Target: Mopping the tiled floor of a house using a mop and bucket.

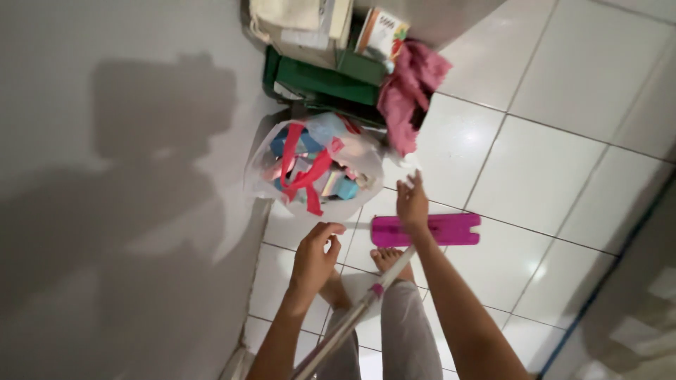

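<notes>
Head cam looks straight down at the white tile floor (535, 176) beside a grey wall (105, 176).

Left hand (314, 259): grip half-curled, fingers bent toward the thumb, holding nothing. It hovers just under the clear plastic bag (317, 169), near but apart.

Right hand (412, 204): grip wide, fingers spread flat, also empty. It sits between the bag's right edge and the mop head; contact with either can't be told.

Bag is stuffed with mixed colourful items and has red handles (304, 176) across the top. It rests on the floor against the wall, probably so it stays upright.

Flat mop: magenta head (451, 229) lies flat on the tile just right of the right hand. Its metal pole (352, 320) runs back between the forearms and over the leg (408, 324). Neither hand holds it, so it appears to lean on the body, leaving both hands free. One bare foot (386, 259) shows just behind the head.

Behind the bag: green crate (324, 79) with boxes (310, 24) stacked on top and a maroon cloth (408, 91) draped over its corner, hanging touching or just beside the bag.
</notes>
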